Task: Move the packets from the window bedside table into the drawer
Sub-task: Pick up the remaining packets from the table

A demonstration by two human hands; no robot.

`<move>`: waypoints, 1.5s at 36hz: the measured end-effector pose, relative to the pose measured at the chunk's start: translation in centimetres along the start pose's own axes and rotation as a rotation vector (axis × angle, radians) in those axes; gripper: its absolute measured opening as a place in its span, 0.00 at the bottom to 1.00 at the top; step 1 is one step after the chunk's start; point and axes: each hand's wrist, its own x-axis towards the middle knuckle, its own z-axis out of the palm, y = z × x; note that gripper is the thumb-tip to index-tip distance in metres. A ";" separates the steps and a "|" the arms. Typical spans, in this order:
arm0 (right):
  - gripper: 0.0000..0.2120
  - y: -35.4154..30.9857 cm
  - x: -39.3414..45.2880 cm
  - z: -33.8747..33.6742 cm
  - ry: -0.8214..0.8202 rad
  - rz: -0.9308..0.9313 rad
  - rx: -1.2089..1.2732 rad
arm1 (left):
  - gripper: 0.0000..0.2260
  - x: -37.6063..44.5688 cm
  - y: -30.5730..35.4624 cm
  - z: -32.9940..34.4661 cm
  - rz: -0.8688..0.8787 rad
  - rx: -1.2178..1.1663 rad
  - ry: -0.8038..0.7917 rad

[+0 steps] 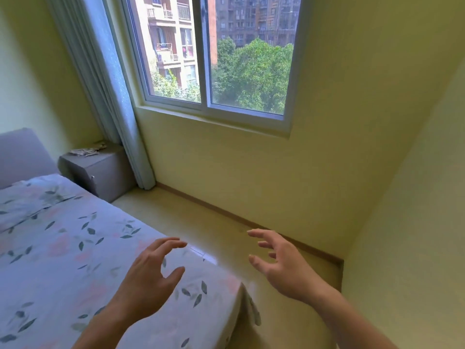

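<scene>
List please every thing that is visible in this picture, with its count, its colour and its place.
packets: a small pile, count unclear, whitish, on top of the bedside table
bedside table: one, grey, between the bed and the curtain, drawer closed
bed: one, pale blue sheet with leaves and pink flowers, lower left
headboard: one, grey, far left
curtain: one, pale blue-grey, drawn to the left of the window
window: one, white frame, upper middle; trees and buildings outside
floor: light beige, between bed and wall
walls: pale yellow
left hand: one, empty, fingers loosely spread, above the bed corner
right hand: one, empty, fingers spread, above the floor
</scene>
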 end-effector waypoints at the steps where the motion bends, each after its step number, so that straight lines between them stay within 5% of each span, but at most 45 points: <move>1: 0.26 0.6 1.9 -0.7 -0.008 -0.009 -0.004 | 0.19 1.7 0.0 0.6 -0.007 -0.002 0.012; 21: 0.22 13.8 34.6 -19.0 0.047 0.000 0.032 | 0.19 41.4 9.6 11.5 0.109 -0.058 -0.017; 30: 0.22 16.9 52.4 -22.1 -0.165 -0.132 0.007 | 0.18 53.0 7.7 12.6 -0.124 -0.009 0.123; 45: 0.22 7.1 76.9 -12.5 -0.590 -0.472 -0.018 | 0.17 57.3 -3.2 4.8 -0.634 0.049 0.414; 54: 0.22 0.7 91.5 -2.8 -0.658 -0.564 -0.025 | 0.18 64.4 -14.0 -1.6 -0.709 0.033 0.500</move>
